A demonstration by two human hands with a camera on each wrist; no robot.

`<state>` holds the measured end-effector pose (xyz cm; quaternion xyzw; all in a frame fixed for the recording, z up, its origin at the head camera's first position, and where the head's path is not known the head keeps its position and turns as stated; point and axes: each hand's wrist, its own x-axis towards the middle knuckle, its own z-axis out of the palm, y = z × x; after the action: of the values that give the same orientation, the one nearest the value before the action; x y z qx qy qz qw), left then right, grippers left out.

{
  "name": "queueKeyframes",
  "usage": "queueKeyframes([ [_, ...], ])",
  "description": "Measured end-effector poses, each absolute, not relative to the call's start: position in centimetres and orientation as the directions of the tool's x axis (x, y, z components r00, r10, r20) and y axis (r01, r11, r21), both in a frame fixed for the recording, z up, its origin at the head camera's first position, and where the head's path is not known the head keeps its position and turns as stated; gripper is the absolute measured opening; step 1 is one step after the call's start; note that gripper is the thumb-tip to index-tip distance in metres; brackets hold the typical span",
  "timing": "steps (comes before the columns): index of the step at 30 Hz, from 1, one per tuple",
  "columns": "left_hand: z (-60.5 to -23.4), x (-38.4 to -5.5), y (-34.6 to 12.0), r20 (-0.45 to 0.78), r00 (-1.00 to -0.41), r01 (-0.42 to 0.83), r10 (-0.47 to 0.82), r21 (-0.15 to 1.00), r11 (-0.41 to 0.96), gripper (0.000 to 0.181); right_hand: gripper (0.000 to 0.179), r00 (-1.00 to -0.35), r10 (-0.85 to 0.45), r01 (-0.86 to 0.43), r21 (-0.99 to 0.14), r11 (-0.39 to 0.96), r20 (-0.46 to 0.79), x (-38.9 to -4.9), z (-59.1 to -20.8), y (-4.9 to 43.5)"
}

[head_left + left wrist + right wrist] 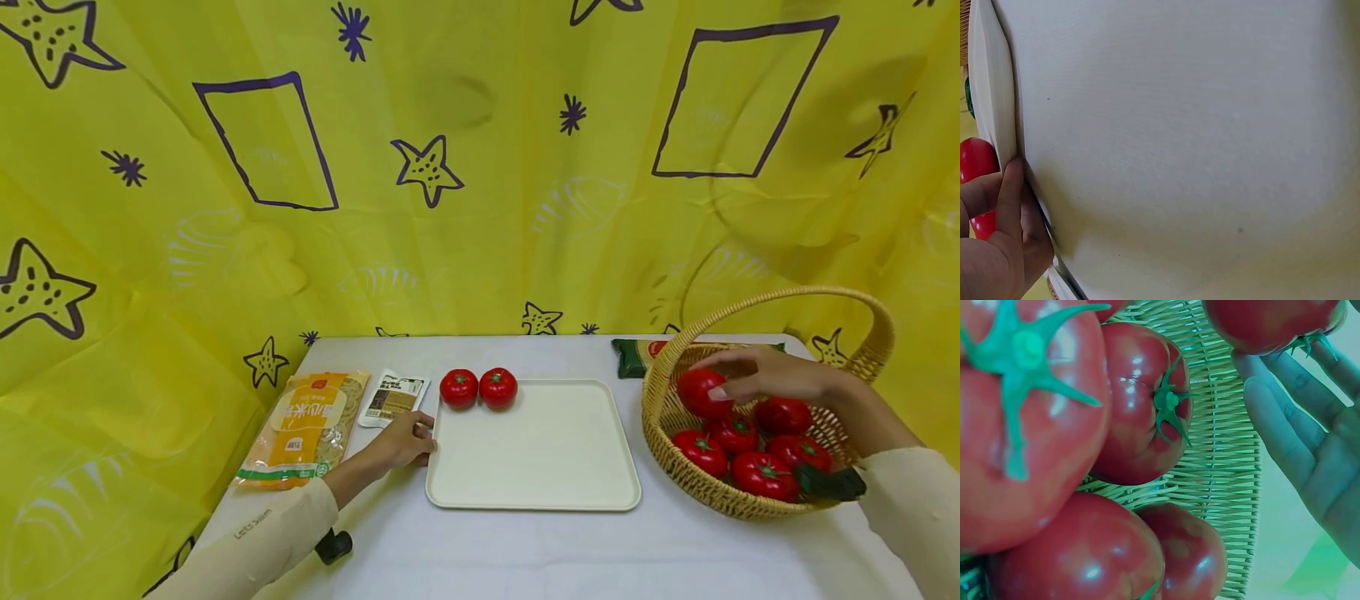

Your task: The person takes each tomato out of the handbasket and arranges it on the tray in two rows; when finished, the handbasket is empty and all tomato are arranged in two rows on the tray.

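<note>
My left hand is at the left edge of a cream rectangular tray, its fingers gripping the rim; the left wrist view shows the fingertips on the tray's edge. Two red tomatoes sit side by side in the tray's far left corner. On the right, my right hand holds a tomato by its fingertips over a wicker basket. Several more tomatoes lie in the basket below it. The right wrist view shows the held tomato with its green stem towards the hand.
Left of the tray lie an orange and clear food bag and a small white pouch. A green packet lies behind the basket, whose handle arches high. A yellow patterned curtain hangs behind the white table.
</note>
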<state>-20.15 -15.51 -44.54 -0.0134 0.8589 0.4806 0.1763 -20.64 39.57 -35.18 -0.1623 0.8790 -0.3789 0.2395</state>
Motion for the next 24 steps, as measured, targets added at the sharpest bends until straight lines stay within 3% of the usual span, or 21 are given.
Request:
queueKeyframes([
  [24, -44.7, -20.3, -15.7, -0.33, -0.931, -0.201, 0.156, 0.82, 0.536, 0.037, 0.049, -0.831, -0.508, -0.142, -0.796, 0.588, -0.226, -18.0, -35.5, 38.8],
])
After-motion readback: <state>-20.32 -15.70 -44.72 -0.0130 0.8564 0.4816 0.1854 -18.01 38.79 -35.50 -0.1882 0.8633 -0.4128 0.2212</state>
